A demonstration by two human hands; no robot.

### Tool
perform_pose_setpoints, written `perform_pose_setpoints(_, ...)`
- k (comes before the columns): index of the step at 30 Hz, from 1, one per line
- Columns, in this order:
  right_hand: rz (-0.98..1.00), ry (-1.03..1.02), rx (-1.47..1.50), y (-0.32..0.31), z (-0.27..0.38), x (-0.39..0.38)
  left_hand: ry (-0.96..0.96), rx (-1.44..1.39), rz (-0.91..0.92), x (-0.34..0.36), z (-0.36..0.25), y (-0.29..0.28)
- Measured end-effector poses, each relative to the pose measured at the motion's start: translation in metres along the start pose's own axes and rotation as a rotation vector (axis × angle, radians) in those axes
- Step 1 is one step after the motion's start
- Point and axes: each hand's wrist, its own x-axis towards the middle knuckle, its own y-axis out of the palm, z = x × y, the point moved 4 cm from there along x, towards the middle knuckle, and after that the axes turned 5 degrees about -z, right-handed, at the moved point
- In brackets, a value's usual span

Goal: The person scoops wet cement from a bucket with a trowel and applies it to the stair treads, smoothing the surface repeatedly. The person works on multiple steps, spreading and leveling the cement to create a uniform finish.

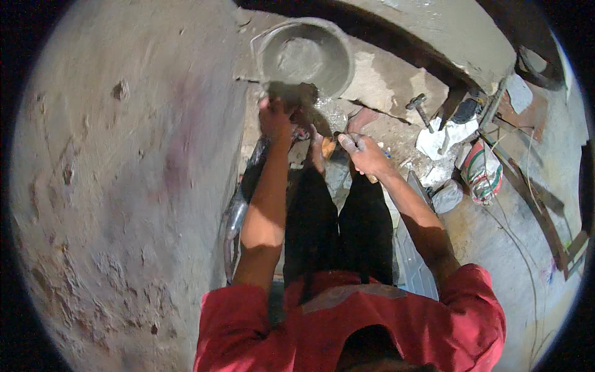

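A round grey bucket (338, 62) with a wire handle stands ahead of me, wet grey mix or cloudy water inside it. Just short of its near rim is my left hand (274, 119), its fingers curled and partly smeared. They close on something dark that I cannot make out against the shadow there. My right hand (365, 154), dusted with grey, is wrapped round a tool with a wooden handle (372, 178); the handle's end shows below the fist, while the working end is hard to see. My bare feet are between and beyond the hands.
A rough plastered wall (136, 186) rises close on my left. To the right lie a hammer (420, 111), white paper or plastic (446, 139), a striped sack (482, 170) and a grey lump (447, 196). A dark curved pipe (235, 211) runs beside my left leg.
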Motion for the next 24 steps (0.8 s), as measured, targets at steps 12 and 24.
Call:
perform_pose_setpoints(12,-1.293,-0.707,-0.209,-0.195,0.098,-0.059,-0.148,-0.296,0.093,-0.011,-0.023,0.008)
perform_pose_setpoints(24,-0.950,-0.348,-0.315,-0.207,0.167,0.076,-0.237,-0.148,0.068,-0.006,-0.025,0.012)
